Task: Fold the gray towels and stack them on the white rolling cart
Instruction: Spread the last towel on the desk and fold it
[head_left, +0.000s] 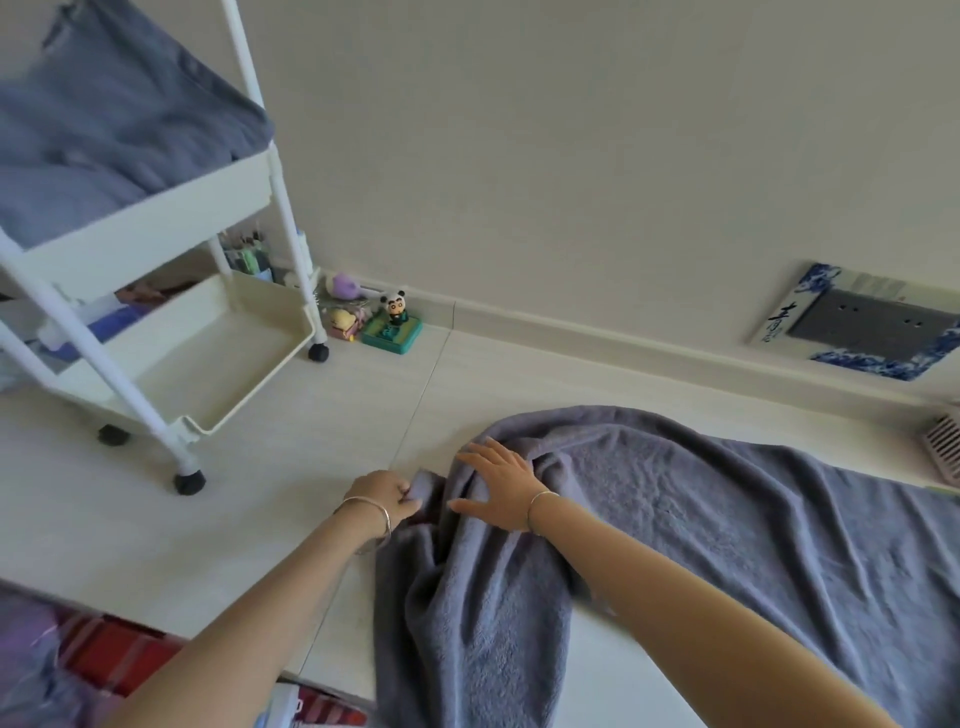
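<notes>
Your left grip (383, 497) pinches the gray towel (701, 519) on the pale tiled floor (260, 499); your right grip (500, 489) lies spread on it, white cart (156, 221) far left.

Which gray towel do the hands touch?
The towel on the floor: the left hand pinches its corner, the right hand presses it. The other towel lies on the cart.
</notes>
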